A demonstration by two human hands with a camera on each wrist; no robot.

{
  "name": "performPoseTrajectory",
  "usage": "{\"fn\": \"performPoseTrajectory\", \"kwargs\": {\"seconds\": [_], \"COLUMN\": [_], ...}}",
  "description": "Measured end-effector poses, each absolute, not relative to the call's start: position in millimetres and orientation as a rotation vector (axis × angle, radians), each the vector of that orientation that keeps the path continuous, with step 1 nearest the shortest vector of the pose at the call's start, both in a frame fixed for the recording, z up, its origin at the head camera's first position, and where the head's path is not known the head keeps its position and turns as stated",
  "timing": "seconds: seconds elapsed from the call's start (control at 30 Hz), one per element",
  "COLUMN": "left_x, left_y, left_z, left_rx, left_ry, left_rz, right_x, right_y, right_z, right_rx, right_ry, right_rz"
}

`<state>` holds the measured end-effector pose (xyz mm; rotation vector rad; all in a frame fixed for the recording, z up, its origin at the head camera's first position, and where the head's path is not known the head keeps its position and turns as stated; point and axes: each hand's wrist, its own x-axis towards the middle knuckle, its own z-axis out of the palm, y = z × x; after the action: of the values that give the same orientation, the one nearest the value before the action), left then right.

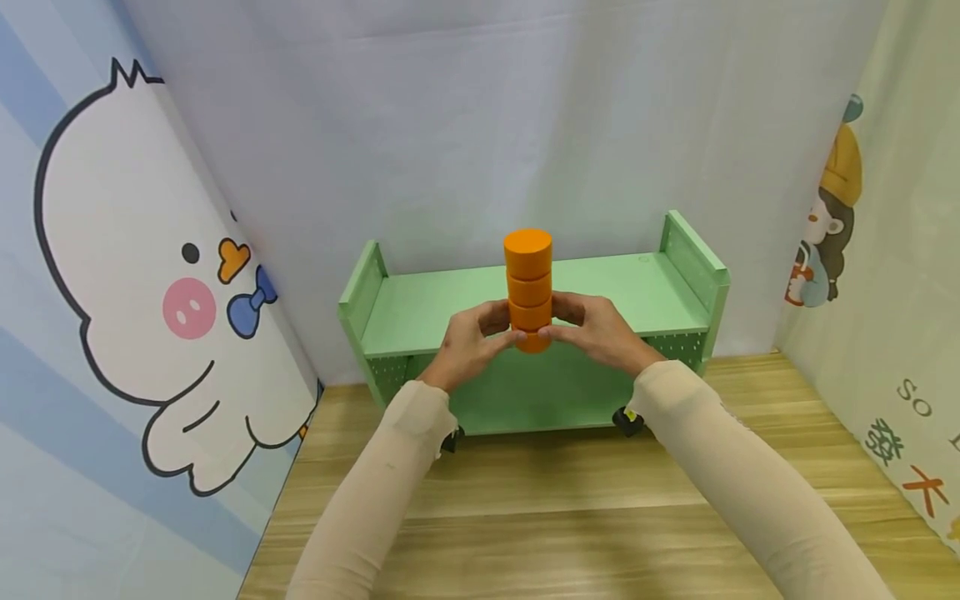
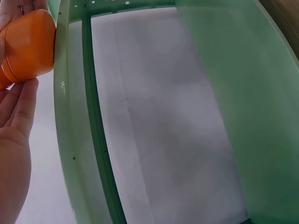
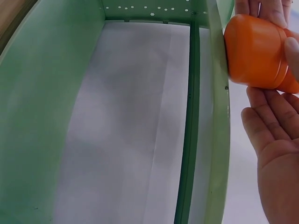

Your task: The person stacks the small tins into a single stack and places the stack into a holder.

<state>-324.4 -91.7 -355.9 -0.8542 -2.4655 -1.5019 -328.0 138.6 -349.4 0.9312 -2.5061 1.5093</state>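
An upright stack of several orange cylinders point(image 1: 529, 287) stands between both hands at the front of a green two-tier shelf point(image 1: 431, 304). My left hand point(image 1: 471, 340) grips its lower part from the left, thumb in front and fingers at the side. From the right, my right hand point(image 1: 596, 330) holds the same part, its thumb near the other one. Both wrist views show the rounded bottom cylinder point(image 2: 32, 44) close against the shelf's upper front edge point(image 3: 219, 107). Whether it rests on that edge, I cannot tell.
The shelf stands on a wood-grain tabletop point(image 1: 525, 542), with black feet or clips point(image 1: 628, 422) by its lower corners. A pale curtain point(image 1: 465, 125) hangs behind. Printed cloths with a white duck point(image 1: 112, 275) and a cartoon child point(image 1: 832, 217) flank the table.
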Motion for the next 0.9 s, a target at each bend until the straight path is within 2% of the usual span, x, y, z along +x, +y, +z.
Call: {"fn": "performPoseTrajectory", "kwargs": {"seconds": [0.9], "left_x": [-333], "left_y": [-76], "left_z": [-354], "left_rx": [-0.674], "left_ry": [-2.479], "left_rz": [-1.496], "right_x": [-339], "right_y": [134], "right_z": [-346], "right_rx": [0.806], "right_ry": [-2.551], "right_rz": [1.432]}}
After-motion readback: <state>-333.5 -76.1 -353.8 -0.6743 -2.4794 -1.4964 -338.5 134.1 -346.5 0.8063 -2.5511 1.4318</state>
